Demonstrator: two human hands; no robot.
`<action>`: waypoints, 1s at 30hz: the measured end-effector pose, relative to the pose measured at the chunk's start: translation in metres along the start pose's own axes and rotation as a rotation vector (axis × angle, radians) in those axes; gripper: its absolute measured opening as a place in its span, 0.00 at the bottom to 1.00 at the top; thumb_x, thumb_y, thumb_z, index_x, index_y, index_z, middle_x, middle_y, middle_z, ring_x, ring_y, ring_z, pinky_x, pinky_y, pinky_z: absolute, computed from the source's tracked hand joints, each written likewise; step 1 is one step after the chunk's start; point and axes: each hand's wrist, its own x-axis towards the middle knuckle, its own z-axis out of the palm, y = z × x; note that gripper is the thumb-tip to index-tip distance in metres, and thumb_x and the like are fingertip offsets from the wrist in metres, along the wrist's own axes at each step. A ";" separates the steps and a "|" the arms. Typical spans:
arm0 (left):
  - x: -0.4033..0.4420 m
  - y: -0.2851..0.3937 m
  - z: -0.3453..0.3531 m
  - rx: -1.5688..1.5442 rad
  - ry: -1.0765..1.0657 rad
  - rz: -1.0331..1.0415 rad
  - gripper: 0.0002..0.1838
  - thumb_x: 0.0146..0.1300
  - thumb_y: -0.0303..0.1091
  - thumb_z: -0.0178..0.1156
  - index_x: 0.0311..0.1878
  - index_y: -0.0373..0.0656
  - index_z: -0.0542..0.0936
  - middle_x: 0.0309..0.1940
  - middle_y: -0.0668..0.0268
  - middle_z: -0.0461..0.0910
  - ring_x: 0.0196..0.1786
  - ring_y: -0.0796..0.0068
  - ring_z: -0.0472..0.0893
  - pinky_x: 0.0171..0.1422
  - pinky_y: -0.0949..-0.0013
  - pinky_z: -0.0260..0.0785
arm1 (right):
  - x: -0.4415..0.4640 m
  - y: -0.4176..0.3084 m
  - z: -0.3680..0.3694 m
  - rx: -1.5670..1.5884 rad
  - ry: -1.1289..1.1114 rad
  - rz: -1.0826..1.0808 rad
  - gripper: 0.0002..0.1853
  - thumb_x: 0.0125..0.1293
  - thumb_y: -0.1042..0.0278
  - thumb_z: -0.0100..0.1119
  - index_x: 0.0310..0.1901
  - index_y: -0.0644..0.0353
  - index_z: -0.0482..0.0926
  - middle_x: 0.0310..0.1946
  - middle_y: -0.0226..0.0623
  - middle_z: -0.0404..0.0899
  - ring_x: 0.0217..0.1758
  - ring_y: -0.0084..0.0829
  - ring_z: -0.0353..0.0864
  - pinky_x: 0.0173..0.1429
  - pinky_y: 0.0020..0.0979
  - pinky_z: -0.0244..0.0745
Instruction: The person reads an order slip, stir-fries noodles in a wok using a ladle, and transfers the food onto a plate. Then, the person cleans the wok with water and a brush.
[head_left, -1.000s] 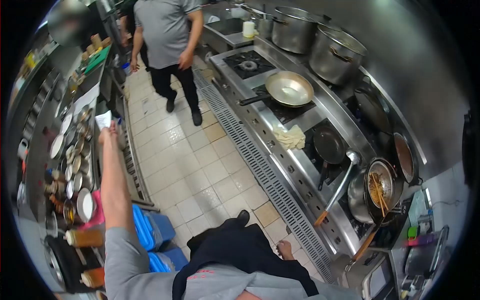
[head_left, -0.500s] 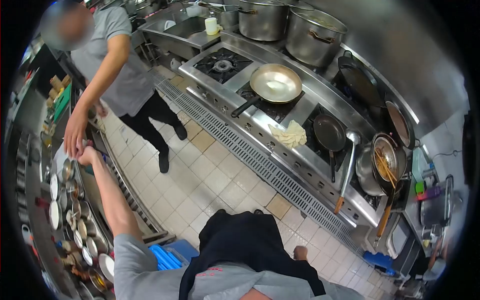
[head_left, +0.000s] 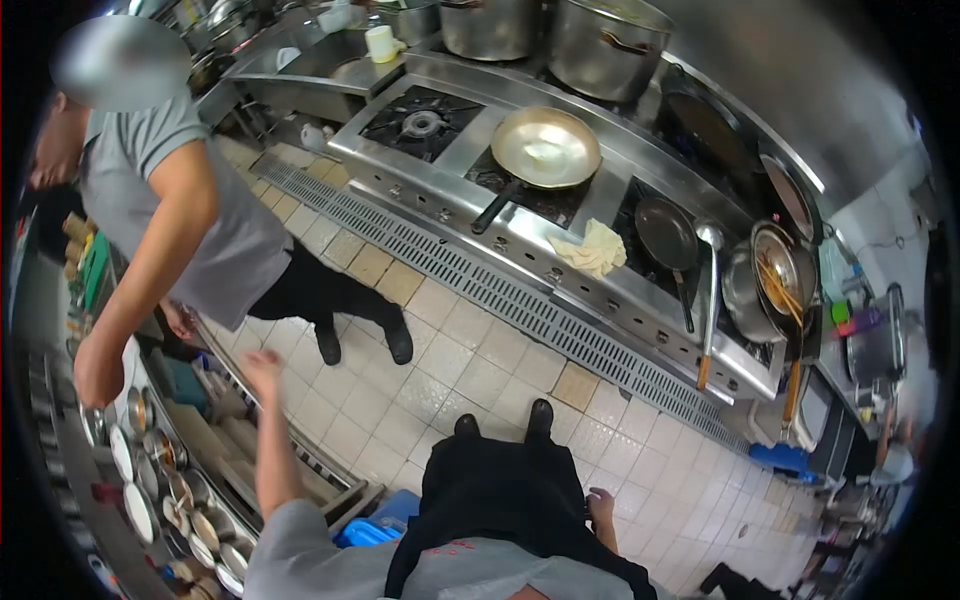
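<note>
My left hand is raised over the edge of the left counter, near an open drawer. It is slightly blurred; its fingers look apart, and I see nothing in it. Low beside my black apron hangs my right hand, its fingers loosely bent and apart with no object visible. A co-worker in a grey shirt stands at the left. That person's hand reaches down over the containers on the counter, apart from my left hand; whether it holds something is hidden.
A stove runs along the far side, bearing a large frying pan, a smaller dark pan, a cloth, a ladle and big pots. A floor drain grate crosses the tiles. Blue plastic lies beside me.
My left hand has drawn back to the right, away from the co-worker's hand it was meeting. The co-worker has turned, and that hand has lowered toward the containers. My view has shifted.
</note>
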 end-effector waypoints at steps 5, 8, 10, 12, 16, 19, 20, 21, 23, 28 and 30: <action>-0.316 -0.110 0.061 0.486 -1.347 -0.443 0.08 0.69 0.31 0.49 0.33 0.41 0.71 0.29 0.62 0.76 0.31 0.73 0.74 0.37 0.69 0.70 | -0.046 0.033 0.004 -0.017 0.123 -0.042 0.20 0.55 0.77 0.53 0.51 0.68 0.77 0.17 0.38 0.76 0.14 0.26 0.72 0.15 0.28 0.66; -0.381 -0.082 0.053 0.592 -1.577 -0.509 0.08 0.69 0.31 0.49 0.33 0.41 0.71 0.29 0.62 0.76 0.31 0.73 0.74 0.37 0.69 0.70 | -0.115 0.034 -0.005 -0.189 0.147 -0.023 0.17 0.53 0.76 0.53 0.46 0.69 0.80 0.21 0.41 0.81 0.19 0.29 0.78 0.24 0.31 0.74; -0.384 -0.074 0.044 0.613 -1.566 -0.544 0.08 0.68 0.31 0.49 0.33 0.40 0.71 0.30 0.62 0.76 0.31 0.73 0.74 0.37 0.69 0.70 | -0.024 0.272 0.000 -0.224 0.117 -0.055 0.15 0.53 0.75 0.55 0.42 0.69 0.82 0.27 0.45 0.84 0.28 0.33 0.84 0.36 0.32 0.79; -0.377 -0.075 0.035 0.641 -1.495 -0.571 0.07 0.68 0.31 0.49 0.33 0.40 0.71 0.30 0.63 0.76 0.31 0.73 0.74 0.37 0.69 0.71 | -0.038 0.279 -0.009 -0.434 0.079 0.030 0.14 0.52 0.73 0.58 0.41 0.69 0.82 0.34 0.48 0.85 0.36 0.37 0.86 0.44 0.33 0.79; -0.353 -0.066 0.017 0.656 -1.288 -0.653 0.07 0.68 0.31 0.49 0.34 0.40 0.72 0.30 0.63 0.76 0.31 0.73 0.74 0.37 0.68 0.71 | -0.009 0.306 -0.026 -0.365 0.117 -0.052 0.15 0.52 0.72 0.58 0.41 0.69 0.82 0.34 0.49 0.85 0.36 0.38 0.85 0.43 0.33 0.79; -0.354 -0.056 0.007 0.658 -1.159 -0.680 0.07 0.68 0.31 0.50 0.34 0.40 0.72 0.30 0.63 0.77 0.32 0.73 0.75 0.38 0.68 0.71 | 0.025 0.333 -0.043 -0.253 0.155 -0.185 0.15 0.52 0.72 0.58 0.41 0.70 0.82 0.34 0.50 0.85 0.36 0.38 0.85 0.43 0.33 0.79; -0.361 -0.052 0.005 0.650 -1.127 -0.683 0.07 0.68 0.31 0.50 0.34 0.40 0.72 0.30 0.63 0.77 0.32 0.73 0.75 0.38 0.68 0.71 | 0.033 0.338 -0.050 -0.209 0.165 -0.217 0.16 0.52 0.71 0.58 0.41 0.70 0.82 0.34 0.50 0.85 0.36 0.38 0.85 0.43 0.33 0.78; -0.368 -0.047 0.002 0.640 -1.102 -0.679 0.07 0.68 0.32 0.50 0.34 0.40 0.72 0.30 0.63 0.77 0.32 0.73 0.75 0.38 0.68 0.71 | 0.038 0.334 -0.056 -0.156 0.178 -0.233 0.16 0.52 0.71 0.58 0.42 0.70 0.82 0.34 0.50 0.85 0.36 0.39 0.85 0.43 0.33 0.78; -0.394 -0.038 -0.006 0.630 -1.077 -0.677 0.07 0.68 0.32 0.50 0.34 0.40 0.72 0.30 0.63 0.77 0.32 0.73 0.75 0.38 0.68 0.71 | 0.009 0.263 -0.074 -0.016 0.164 -0.116 0.16 0.51 0.72 0.58 0.42 0.71 0.82 0.33 0.51 0.84 0.35 0.38 0.85 0.42 0.32 0.78; -0.478 -0.013 0.002 0.643 -1.193 -0.621 0.07 0.68 0.32 0.50 0.35 0.40 0.73 0.30 0.63 0.77 0.32 0.73 0.75 0.38 0.68 0.71 | 0.046 0.306 -0.123 0.133 0.186 -0.126 0.17 0.50 0.70 0.56 0.39 0.73 0.82 0.29 0.51 0.84 0.32 0.37 0.83 0.39 0.32 0.77; -0.513 -0.003 0.010 0.659 -1.271 -0.585 0.07 0.68 0.32 0.50 0.35 0.40 0.73 0.31 0.63 0.77 0.32 0.73 0.75 0.38 0.68 0.71 | 0.072 0.371 -0.146 -0.015 0.281 -0.260 0.17 0.51 0.69 0.54 0.38 0.72 0.82 0.27 0.48 0.83 0.28 0.36 0.82 0.36 0.32 0.77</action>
